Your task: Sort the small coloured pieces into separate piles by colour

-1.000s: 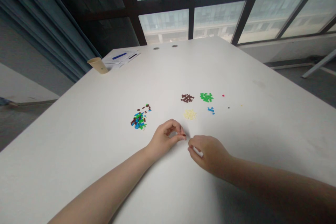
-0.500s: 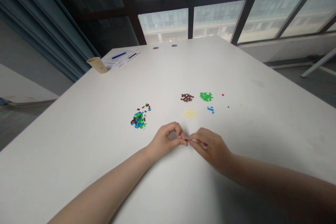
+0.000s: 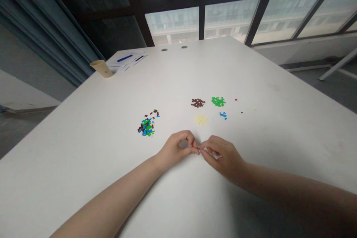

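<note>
Both hands have drawn together since the earlier head view, and their fingertips now meet above the table. The left hand [image 3: 174, 148] is curled, thumb and fingertips pinching a tiny plastic brick [image 3: 198, 150]. The brick sits right where the hands meet, about equally near each, and its long axis is too small to tell. The right hand [image 3: 223, 158] closes in on the same spot, a pale strip [image 3: 214, 154] held in its fingers.

Ahead of the hands, on the white table [image 3: 264, 81], lie a mixed pile of bricks [image 3: 146, 126] and separate brown [image 3: 198, 102], green [image 3: 218, 101], cream [image 3: 200, 120] and blue [image 3: 222, 115] bricks. Farther off stand a paper cup [image 3: 102, 68] and papers [image 3: 126, 61], beside a blue curtain [image 3: 41, 26] and a tall window [image 3: 200, 7].
</note>
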`<state>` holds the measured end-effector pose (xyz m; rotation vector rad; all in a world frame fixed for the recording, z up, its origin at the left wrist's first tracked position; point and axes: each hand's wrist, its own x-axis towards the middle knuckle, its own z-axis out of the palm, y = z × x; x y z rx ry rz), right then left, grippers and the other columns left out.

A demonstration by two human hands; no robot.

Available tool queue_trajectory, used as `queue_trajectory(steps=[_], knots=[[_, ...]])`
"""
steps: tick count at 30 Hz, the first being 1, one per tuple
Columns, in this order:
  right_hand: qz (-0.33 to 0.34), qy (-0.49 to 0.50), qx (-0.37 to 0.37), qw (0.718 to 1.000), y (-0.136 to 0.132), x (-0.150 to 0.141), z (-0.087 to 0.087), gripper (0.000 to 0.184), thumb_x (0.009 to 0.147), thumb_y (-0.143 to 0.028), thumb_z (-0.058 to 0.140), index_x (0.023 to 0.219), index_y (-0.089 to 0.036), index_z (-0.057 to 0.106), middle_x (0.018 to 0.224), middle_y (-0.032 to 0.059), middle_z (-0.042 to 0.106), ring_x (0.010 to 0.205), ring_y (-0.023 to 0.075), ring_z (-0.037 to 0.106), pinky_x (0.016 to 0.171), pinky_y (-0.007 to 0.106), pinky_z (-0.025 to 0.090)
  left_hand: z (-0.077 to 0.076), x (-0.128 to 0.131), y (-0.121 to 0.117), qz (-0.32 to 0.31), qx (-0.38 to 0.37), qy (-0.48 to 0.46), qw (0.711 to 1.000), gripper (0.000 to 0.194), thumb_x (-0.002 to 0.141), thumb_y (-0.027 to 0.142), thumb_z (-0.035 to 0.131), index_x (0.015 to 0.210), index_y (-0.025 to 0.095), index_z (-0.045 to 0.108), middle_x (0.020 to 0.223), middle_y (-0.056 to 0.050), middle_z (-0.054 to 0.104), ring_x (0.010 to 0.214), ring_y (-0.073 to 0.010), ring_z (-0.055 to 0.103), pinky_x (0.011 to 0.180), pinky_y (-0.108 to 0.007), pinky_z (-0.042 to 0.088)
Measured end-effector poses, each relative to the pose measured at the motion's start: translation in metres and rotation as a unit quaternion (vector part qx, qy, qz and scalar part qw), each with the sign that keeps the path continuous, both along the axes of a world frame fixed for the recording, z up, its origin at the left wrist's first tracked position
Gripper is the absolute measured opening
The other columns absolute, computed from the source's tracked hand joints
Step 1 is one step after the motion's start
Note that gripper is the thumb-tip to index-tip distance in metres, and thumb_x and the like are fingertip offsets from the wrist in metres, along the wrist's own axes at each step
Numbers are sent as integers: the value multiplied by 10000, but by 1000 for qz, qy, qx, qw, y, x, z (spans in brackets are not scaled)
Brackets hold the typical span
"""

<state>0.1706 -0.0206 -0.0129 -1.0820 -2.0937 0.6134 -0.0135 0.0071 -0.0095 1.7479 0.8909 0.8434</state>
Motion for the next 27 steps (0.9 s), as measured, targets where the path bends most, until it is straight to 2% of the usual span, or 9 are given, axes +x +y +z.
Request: queue_trajectory(steps=[5,9,27], knots=[[-15,5,3,1000,1,1,0,106,792,-190,470,736,-198,560,624,-15,506,587,100,462,573,214,354,3,0,2,-25,6,47,999,191,707,297,638,697,158,508,710,-21,592,699,-122,543,689,-246,428],[-20,16,-2,1000,1,1,0,91,785,-181,476,760,-193,563,632,-18,497,575,93,453,570,209,355,6,-1,4,-47,37,80,995,120,774,278,558,757,162,584,732,-32,613,701,-120,546,683,-232,424],[-24,38,3,999,1,0,1,103,773,-157,478,771,-191,575,624,-20,503,568,93,449,572,208,356,3,-2,4,-53,60,120,990,157,812,287,490,786,165,587,755,-37,599,710,-122,537,671,-225,416]])
